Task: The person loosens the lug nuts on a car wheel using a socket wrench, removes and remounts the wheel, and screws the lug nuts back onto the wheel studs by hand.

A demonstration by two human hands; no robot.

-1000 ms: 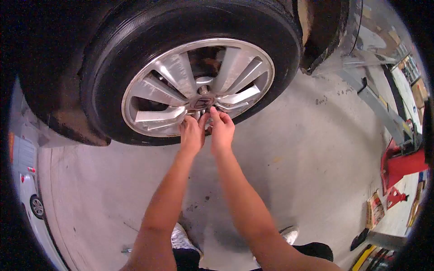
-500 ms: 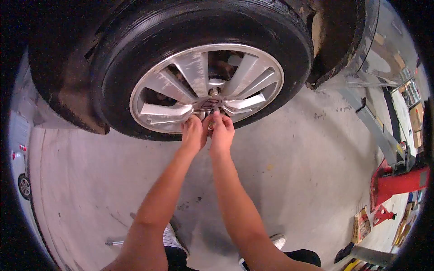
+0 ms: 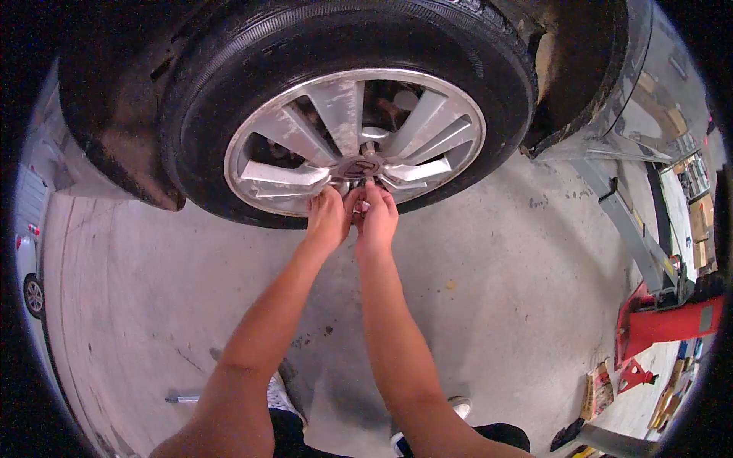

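Observation:
A black tyre (image 3: 221, 99) on a scuffed silver alloy rim (image 3: 340, 107) fills the upper middle of the head view. Its round centre cap (image 3: 358, 167) bears a logo. My left hand (image 3: 328, 219) is at the lower spokes, just below the cap, with its fingers curled in. Close beside it on the right, my right hand (image 3: 376, 220) has its fingers bent together, with small shiny metal pieces at the palm that look like lug nuts. The fingertips of both hands nearly meet below the cap, and what they pinch is too small to tell.
A red and grey lift post (image 3: 664, 328) stands at the right, its grey arm (image 3: 622, 221) reaching under the car. Near it are a red stand (image 3: 635, 376) and a cardboard box (image 3: 599, 393). A metal tool (image 3: 183, 399) lies on the floor at lower left. Another car shows far left.
The view has shifted slightly, so the wheel sits a little higher and to the right. Both hands remain below the cap, and the shiny pieces in my right hand show a little differently.

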